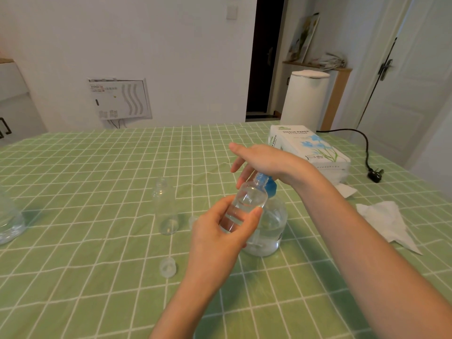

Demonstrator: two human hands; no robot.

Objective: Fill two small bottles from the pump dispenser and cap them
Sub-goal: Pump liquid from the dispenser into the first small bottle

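Note:
My left hand (220, 228) grips a small clear bottle (247, 201), tilted with its open neck up under the blue pump nozzle. Some clear liquid sits inside it. My right hand (266, 160) lies flat, palm down, on the blue pump head (270, 187) of the clear round dispenser (271, 228), fingers spread. A second small clear bottle (166, 206) stands upright and uncapped to the left. One clear cap (168, 266) lies on the cloth near the front; another small cap (193, 220) lies beside the standing bottle.
The table has a green checked cloth (97, 192). A tissue paper pack (310, 148) sits at the back right, with a crumpled tissue (386, 223) nearer. A black plug and cord (374, 174) lie far right. A clear glass object (9, 221) stands at the left edge.

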